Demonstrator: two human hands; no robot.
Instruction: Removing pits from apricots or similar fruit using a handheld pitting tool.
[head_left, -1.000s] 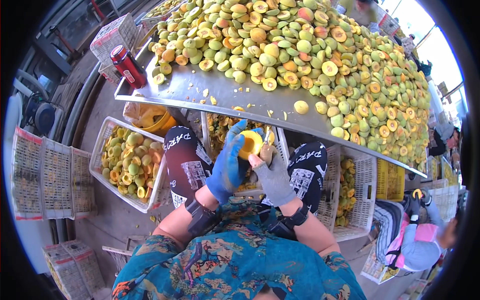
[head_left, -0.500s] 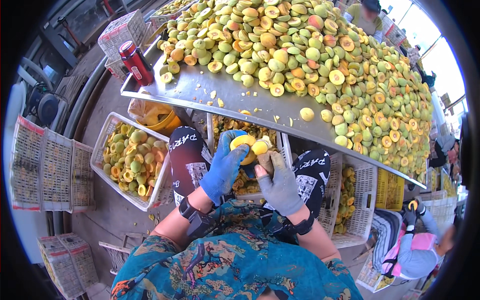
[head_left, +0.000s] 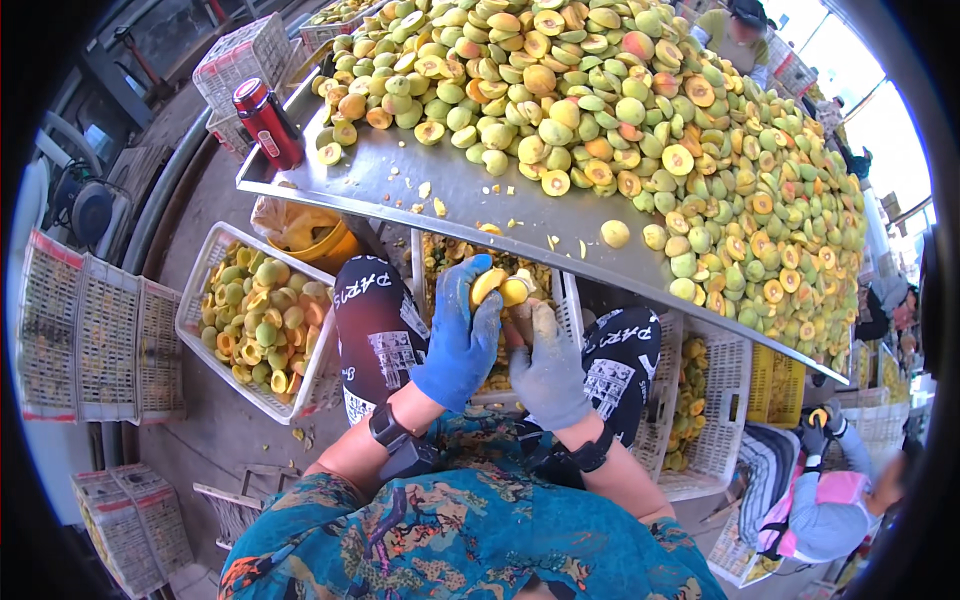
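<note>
My left hand, in a blue glove, is closed round a yellow-fleshed peach half, held above a crate between my knees. Close against it, my right hand in a grey glove has its fingers curled together. A yellow piece with a pale tip shows at its fingertips, touching the peach half. Something brownish, perhaps a handle, lies between the right fingers and is mostly hidden. Beneath both hands, the crate holds peach scraps.
A metal table heaped with halved peaches stands ahead, a red flask at its left corner. A white crate of peach halves is at left, another crate at right. A co-worker sits far right.
Both hands have turned and drawn slightly; the peach half, earlier showing its cut face with a round hollow, now appears more edge-on. The right fingers are still against it.
</note>
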